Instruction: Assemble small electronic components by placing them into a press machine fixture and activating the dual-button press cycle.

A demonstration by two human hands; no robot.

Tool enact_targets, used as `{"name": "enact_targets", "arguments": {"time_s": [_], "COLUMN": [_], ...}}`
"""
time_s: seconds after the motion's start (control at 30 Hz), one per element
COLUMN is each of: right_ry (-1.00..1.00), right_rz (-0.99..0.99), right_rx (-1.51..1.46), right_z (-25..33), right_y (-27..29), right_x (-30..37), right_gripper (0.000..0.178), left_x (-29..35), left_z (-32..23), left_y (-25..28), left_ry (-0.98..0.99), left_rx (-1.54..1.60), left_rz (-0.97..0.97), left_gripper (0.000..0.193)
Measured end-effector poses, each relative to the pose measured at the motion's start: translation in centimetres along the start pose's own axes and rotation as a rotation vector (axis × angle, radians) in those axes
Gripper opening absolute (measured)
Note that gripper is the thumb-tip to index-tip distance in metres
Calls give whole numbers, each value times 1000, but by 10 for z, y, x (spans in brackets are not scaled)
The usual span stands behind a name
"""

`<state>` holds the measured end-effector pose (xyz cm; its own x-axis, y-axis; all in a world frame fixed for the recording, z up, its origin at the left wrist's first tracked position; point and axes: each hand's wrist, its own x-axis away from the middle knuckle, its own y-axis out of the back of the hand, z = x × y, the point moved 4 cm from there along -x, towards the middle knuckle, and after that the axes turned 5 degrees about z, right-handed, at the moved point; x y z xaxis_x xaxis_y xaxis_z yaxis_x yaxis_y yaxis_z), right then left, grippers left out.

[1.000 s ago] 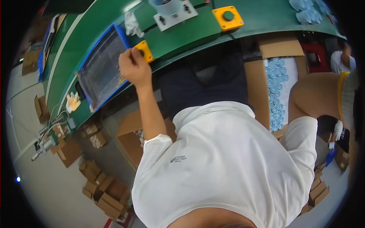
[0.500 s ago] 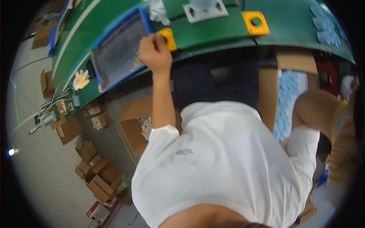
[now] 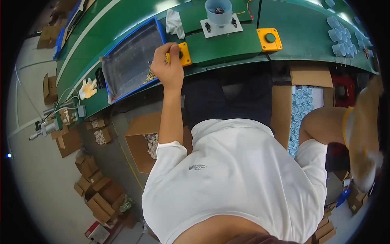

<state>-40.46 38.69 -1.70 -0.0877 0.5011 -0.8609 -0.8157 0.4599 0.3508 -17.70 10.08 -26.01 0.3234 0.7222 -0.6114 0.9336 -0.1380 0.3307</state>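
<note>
1. Your left hand (image 3: 167,69) is left of upper centre, over the near right corner of the blue tray (image 3: 163,36). Its fingers curl inward, with thumb and forefinger close together; I cannot tell whether they pinch anything.
2. Small gold-coloured pieces (image 3: 149,76) lie in a heap at that same corner, just below and left of your knuckles.
3. Just right of your fingers is a yellow switch box (image 3: 185,59), partly behind them; whether you touch it is unclear.
4. Your right arm (image 3: 323,125) bends toward the right edge, where a blurred tan-and-white covering (image 3: 363,138) with yellow edging hides the hand. I cannot tell how its fingers stand.
5. At top centre, a translucent blue cup (image 3: 219,18) with something dark inside stands on a white plate (image 3: 223,31) with black fittings. A second yellow box (image 3: 262,45), with a green button (image 3: 270,38), is right of it.
6. A white cloth (image 3: 174,22) lies beside the tray's upper right end; a pale glove (image 3: 88,88) lies off its left end.
7. More blue cups (image 3: 340,36) cluster at upper right on the green bench (image 3: 292,44); below them, an open carton (image 3: 280,105) holds rows of round light-blue pieces (image 3: 300,110).
</note>
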Motion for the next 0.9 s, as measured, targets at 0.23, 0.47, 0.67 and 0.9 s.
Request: {"name": "enact_targets", "arguments": {"time_s": [0.23,0.47,0.67,0.9], "right_ry": [-612,-560,-430,-433], "right_rz": [-261,-127,-98,-119], "right_rx": [171,633,676,677], "right_z": [-113,-162,-166,-171], "right_y": [-27,-63,-67,-71], "right_x": [126,185,209,215], "right_gripper": [46,45,54,54], "left_x": [-84,-142,-143,-146], "left_z": [-91,-115,-101,-94], "left_y": [-28,-59,-85,-90], "left_ry": [-284,-58,-42,-108], "left_rx": [13,-97,-33,-61], "left_rz": [208,714,813,817], "left_gripper": [17,25,21,20]}}
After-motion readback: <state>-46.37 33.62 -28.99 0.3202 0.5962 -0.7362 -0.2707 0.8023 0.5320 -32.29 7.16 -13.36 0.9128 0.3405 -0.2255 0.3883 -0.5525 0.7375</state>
